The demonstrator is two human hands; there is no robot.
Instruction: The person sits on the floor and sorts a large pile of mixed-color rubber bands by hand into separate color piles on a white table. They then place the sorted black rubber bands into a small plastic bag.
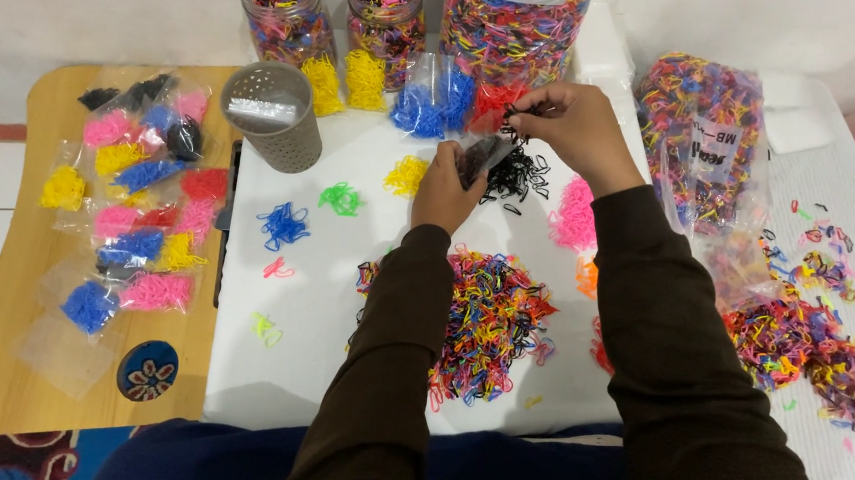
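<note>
While raised over the table, L hand (444,184) pinching small clear bag (479,156), R hand (570,125) fingertips clamped on black bands (518,175).

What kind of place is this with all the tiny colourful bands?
Probably a home packing spot on the floor: a low white table heaped with mixed rubber bands, big jars of them, and small filled bags on a wooden board.
</note>
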